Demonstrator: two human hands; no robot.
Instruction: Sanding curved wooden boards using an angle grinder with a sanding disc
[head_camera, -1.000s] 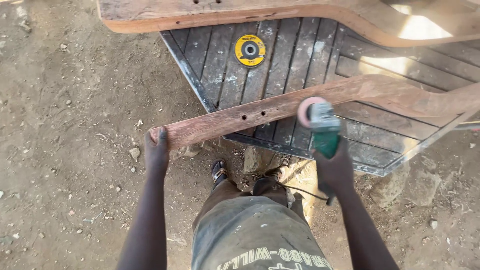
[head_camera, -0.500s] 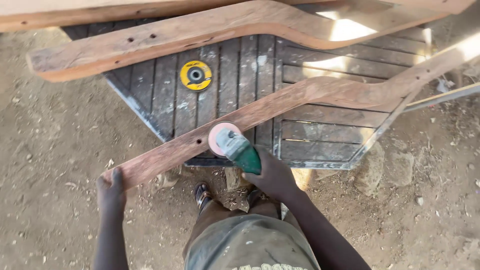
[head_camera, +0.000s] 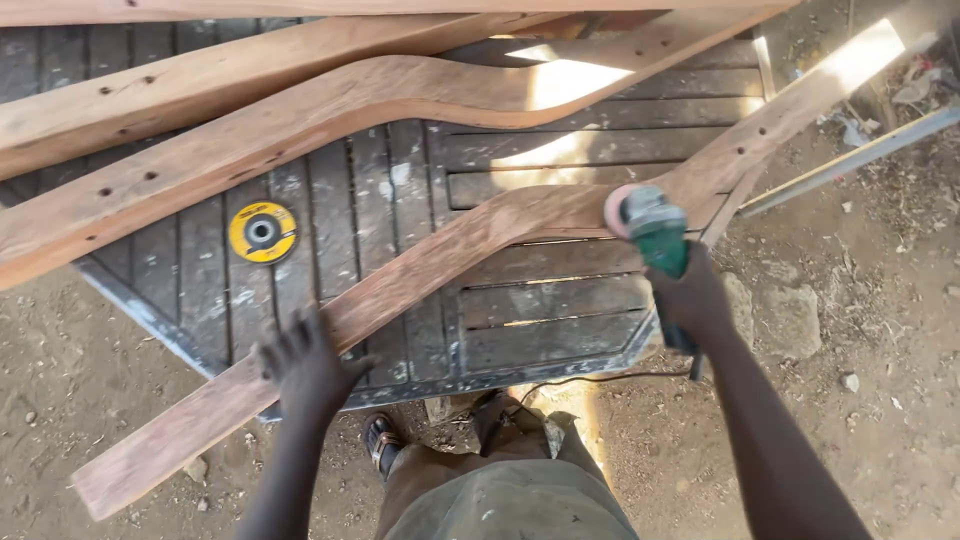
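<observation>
Here, left hand (head_camera: 305, 365) lay open, pressing curved plank (head_camera: 450, 250); right hand (head_camera: 692, 300) gripped green angle grinder (head_camera: 652, 225) against it.

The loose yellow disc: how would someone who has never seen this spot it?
Start at the dark slatted panel lying on the dirt. On its left part, between two curved wooden pieces, lies the yellow disc. It is the only round, bright yellow thing there, with a dark centre hole.
</observation>
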